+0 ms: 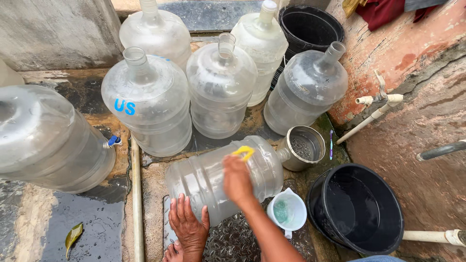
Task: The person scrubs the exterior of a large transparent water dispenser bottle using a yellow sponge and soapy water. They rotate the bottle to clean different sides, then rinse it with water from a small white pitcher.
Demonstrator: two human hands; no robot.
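- Right hand [237,178]: fingers clenched around a yellow scrubber [243,152], pressed on the lying jug [218,177].
- Left hand [188,224]: fingers released, spread flat against the jug's bottom end.
- Just beyond the fingers: metal cup [303,148] at the jug's mouth, white scoop [287,212], black bucket [357,208].

I am looking down on an outdoor washing spot of a home, told by the white plastic wall tap [380,99] on the peeling red wall, with clear plastic water jugs [221,87] left of it and a black plastic tub [357,208] below it on wet concrete.
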